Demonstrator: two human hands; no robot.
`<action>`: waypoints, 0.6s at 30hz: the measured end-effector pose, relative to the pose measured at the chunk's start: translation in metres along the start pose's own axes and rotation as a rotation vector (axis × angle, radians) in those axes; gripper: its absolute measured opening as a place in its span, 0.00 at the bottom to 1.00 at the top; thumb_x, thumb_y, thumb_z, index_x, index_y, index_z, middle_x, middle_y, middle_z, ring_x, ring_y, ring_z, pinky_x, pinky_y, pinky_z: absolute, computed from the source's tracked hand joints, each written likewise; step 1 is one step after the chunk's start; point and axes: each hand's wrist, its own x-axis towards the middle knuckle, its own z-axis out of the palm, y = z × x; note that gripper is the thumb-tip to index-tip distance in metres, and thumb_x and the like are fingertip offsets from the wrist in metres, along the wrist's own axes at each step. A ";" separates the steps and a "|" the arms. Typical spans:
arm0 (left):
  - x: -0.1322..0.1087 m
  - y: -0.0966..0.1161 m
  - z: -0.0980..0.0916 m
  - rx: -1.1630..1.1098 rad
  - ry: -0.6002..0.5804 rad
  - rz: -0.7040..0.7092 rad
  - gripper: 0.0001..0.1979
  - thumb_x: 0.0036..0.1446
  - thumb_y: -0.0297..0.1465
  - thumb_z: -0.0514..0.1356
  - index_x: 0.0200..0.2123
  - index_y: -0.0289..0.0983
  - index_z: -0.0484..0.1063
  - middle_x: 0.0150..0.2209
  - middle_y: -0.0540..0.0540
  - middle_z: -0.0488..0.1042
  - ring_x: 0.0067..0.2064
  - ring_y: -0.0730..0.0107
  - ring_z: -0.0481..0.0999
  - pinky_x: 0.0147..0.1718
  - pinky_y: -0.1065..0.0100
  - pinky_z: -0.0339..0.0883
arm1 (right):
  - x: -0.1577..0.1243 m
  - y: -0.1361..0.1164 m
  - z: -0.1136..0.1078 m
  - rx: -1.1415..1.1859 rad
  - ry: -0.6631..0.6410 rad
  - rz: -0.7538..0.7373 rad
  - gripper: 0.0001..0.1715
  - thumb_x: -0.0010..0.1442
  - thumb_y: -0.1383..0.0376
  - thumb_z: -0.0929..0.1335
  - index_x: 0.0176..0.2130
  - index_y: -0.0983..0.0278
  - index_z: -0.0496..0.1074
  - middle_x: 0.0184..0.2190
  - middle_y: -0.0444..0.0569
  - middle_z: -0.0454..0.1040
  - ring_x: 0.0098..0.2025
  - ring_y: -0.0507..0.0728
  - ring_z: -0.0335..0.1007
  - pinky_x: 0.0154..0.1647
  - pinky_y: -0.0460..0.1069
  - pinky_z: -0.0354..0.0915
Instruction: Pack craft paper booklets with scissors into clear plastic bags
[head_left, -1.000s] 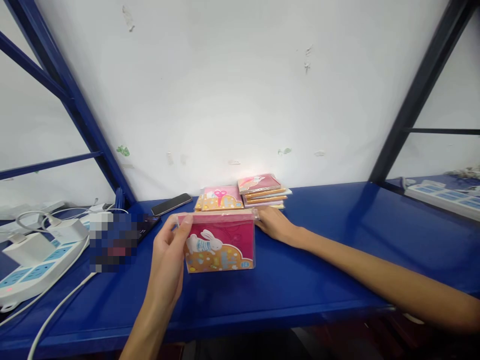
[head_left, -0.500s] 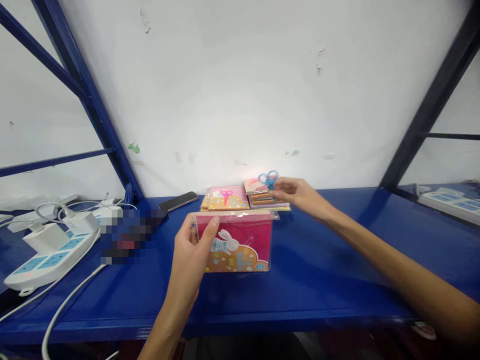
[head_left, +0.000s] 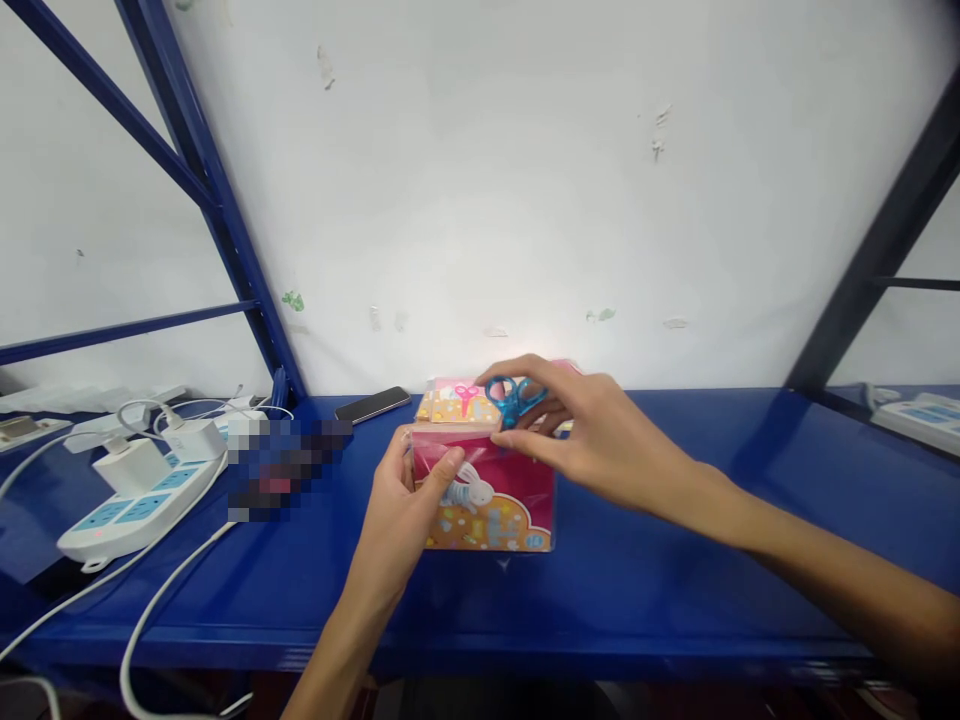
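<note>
My left hand (head_left: 397, 510) grips the left side of a pink clear-wrapped packet (head_left: 495, 510) printed with a white rabbit, holding it upright on the blue shelf. My right hand (head_left: 585, 435) is shut on small blue-handled scissors (head_left: 512, 400) just above the packet's top edge. Behind the packet stands a yellow and pink packet printed with pink scissors (head_left: 457, 400). My right hand and the rabbit packet hide most of the stack behind them.
A black smartphone (head_left: 373, 404) lies left of the packets. Further left are a white power strip (head_left: 142, 510) with a white charger (head_left: 131, 466), white cables, and a pixelated blurred patch (head_left: 281, 470). Blue metal shelf uprights (head_left: 885, 240) stand against a white wall (head_left: 480, 180).
My right hand has lifted the blue scissors from the stack and carried them left, over the packet's top edge. My left hand has stayed on the packet, and the view has shifted slightly.
</note>
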 end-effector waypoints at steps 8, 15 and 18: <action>0.002 -0.004 -0.003 -0.021 -0.022 -0.015 0.25 0.54 0.40 0.71 0.52 0.39 0.70 0.45 0.43 0.82 0.41 0.60 0.83 0.39 0.65 0.75 | 0.019 0.005 0.006 -0.080 -0.008 -0.032 0.10 0.64 0.64 0.71 0.47 0.59 0.75 0.34 0.43 0.81 0.32 0.53 0.77 0.30 0.46 0.71; -0.001 -0.001 0.000 -0.015 0.012 0.009 0.23 0.55 0.40 0.70 0.51 0.39 0.72 0.46 0.44 0.82 0.38 0.65 0.81 0.36 0.69 0.73 | 0.014 0.002 0.011 -0.171 -0.030 -0.028 0.09 0.64 0.65 0.70 0.46 0.59 0.75 0.30 0.43 0.80 0.29 0.53 0.74 0.26 0.47 0.64; -0.002 0.000 0.002 -0.026 0.006 0.016 0.23 0.56 0.40 0.70 0.52 0.39 0.72 0.48 0.44 0.81 0.41 0.64 0.80 0.38 0.68 0.73 | 0.015 0.003 0.011 -0.201 -0.030 -0.015 0.08 0.64 0.64 0.70 0.45 0.59 0.75 0.28 0.43 0.79 0.28 0.54 0.73 0.26 0.48 0.63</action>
